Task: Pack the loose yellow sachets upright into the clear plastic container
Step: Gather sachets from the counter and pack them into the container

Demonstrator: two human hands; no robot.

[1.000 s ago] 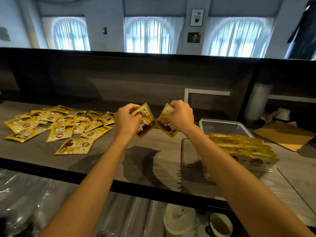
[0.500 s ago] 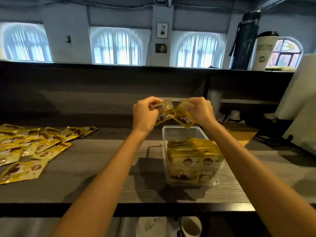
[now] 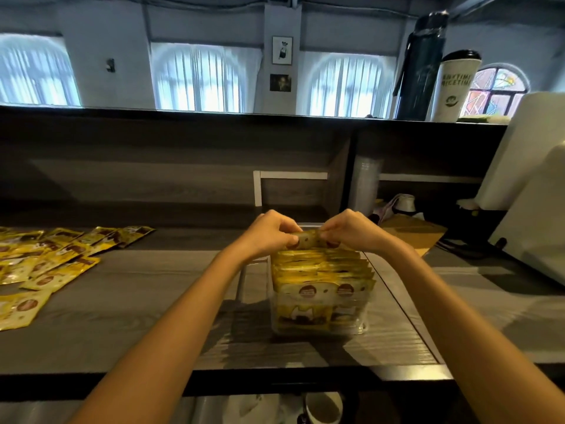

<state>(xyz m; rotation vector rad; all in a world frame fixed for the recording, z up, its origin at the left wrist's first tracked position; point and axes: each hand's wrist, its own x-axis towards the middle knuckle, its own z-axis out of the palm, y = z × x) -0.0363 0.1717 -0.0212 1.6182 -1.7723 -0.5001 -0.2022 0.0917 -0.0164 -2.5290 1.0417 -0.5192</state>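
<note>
Head view showed the left hand (image 3: 269, 232) and right hand (image 3: 351, 229), fingers (image 3: 287, 230) curled, pinching the held sachets (image 3: 308, 239) between them over the far end of the clear plastic container (image 3: 321, 327). The container stood on the counter (image 3: 153, 301), filled with upright packed sachets (image 3: 321, 270). Loose sachets (image 3: 55, 261) lay flat on the counter, well apart to the left.

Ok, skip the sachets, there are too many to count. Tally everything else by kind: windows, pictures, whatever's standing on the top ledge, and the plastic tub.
Curtained arched windows: 3
Stained-glass window: 1
Framed pictures: 2
Dark bottle: 1
White lidded cup: 1
Clear plastic container: 1
Total: 9
</note>
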